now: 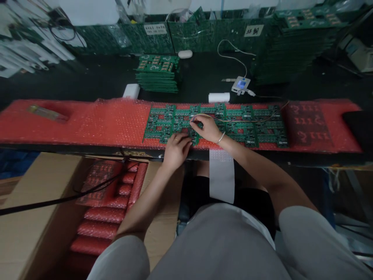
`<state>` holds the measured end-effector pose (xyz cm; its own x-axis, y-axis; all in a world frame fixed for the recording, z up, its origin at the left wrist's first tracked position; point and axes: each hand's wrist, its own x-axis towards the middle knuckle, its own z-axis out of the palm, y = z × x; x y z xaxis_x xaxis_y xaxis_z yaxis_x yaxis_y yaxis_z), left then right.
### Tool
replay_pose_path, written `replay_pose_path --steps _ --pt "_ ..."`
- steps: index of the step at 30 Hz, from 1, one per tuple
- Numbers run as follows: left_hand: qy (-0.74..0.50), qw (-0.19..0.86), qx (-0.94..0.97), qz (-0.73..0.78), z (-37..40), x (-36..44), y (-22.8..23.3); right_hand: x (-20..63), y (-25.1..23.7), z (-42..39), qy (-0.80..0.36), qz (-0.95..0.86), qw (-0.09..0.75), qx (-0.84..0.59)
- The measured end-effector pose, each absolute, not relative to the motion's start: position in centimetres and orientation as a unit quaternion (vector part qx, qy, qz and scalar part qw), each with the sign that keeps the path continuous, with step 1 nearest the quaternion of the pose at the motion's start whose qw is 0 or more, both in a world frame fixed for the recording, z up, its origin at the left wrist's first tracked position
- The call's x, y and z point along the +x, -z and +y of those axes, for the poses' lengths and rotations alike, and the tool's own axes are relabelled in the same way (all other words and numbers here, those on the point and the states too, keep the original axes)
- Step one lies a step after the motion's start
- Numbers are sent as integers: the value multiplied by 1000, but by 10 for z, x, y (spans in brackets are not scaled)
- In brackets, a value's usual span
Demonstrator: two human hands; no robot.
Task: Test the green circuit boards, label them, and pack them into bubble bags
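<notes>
A row of green circuit boards (159, 120) lies on red bubble wrap along the bench's front edge. My right hand (207, 127) is over the second board from the left, its thumb and fingertips pinched on the end of a thin cable (247, 121). The cable trails right across the boards toward a small white device with a lit screen (241, 83). Lower and to the left, my left hand (176, 149) rests on the near edge of the boards, fingers bent and apart. What touches the cable's tip is too small to make out.
Stacks of green boards stand at the back, one small (157, 77) and one tall (291, 50). A label strip (222, 175) hangs off the front edge below a white roll (219, 97). An open cardboard box (43, 186) at lower left holds red bubble-wrapped packs (103, 214).
</notes>
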<state>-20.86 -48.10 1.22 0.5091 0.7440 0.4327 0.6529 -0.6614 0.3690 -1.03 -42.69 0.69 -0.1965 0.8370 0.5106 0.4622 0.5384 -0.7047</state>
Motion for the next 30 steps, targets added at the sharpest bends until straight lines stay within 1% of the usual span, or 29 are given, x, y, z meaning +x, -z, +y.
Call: replay_pose_path --steps 6,10,17,22,30 --pt "-314 -4 869 382 -495 -212 12 -15 -17 -422 -244 -754 429 -433" --pt "-345 -31 867 359 -493 -210 19 -26 -19 -412 -239 -784 392 -417" --pt "-337 -11 870 360 -493 -211 25 -42 -16 -398 -235 -816 348 -399" --pt "-364 -18 862 353 -494 -210 27 -45 -16 -395 -221 -837 313 -390" --pt "-361 13 858 365 -496 -210 30 -43 -23 -394 -215 -858 281 -373"
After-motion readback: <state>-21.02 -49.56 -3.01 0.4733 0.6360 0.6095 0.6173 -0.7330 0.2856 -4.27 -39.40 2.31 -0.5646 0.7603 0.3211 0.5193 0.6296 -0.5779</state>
